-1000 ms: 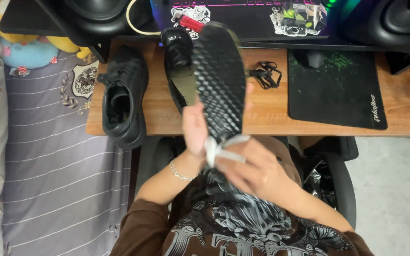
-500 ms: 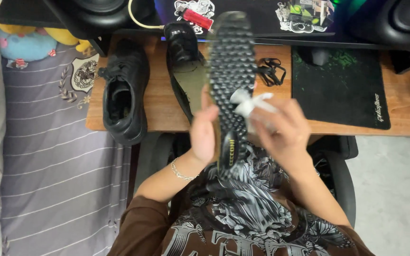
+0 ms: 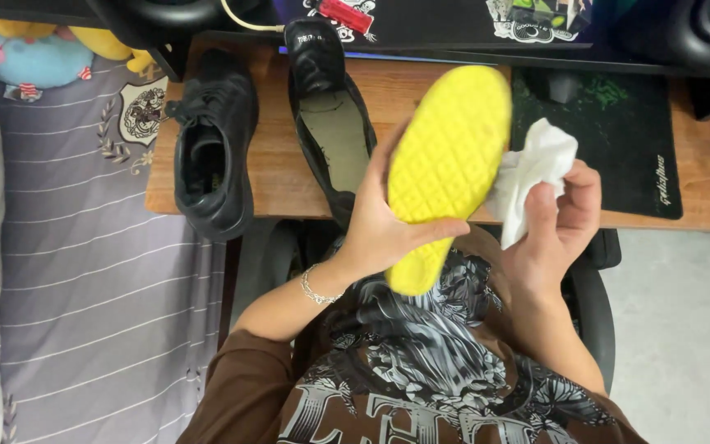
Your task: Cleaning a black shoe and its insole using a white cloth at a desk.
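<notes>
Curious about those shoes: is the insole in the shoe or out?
Out. The left hand holds the yellow insole above the desk, apart from both black shoes.

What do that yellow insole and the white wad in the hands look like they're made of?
The insole in the left hand looks like matte foam or soft rubber: its face has a moulded diamond grid. The wad in the right hand looks like tissue or a thin wipe: crumpled, soft folds.

There is one view only, from a camera on the person's head, looking steeply down over chest and lap. The wooden desk [image 3: 289, 177] runs across from 9 to 3 o'clock, its far edge toward 12. It sits close: both hands fill the centre, the floor [image 3: 684, 329] shows at 4 o'clock.
</notes>
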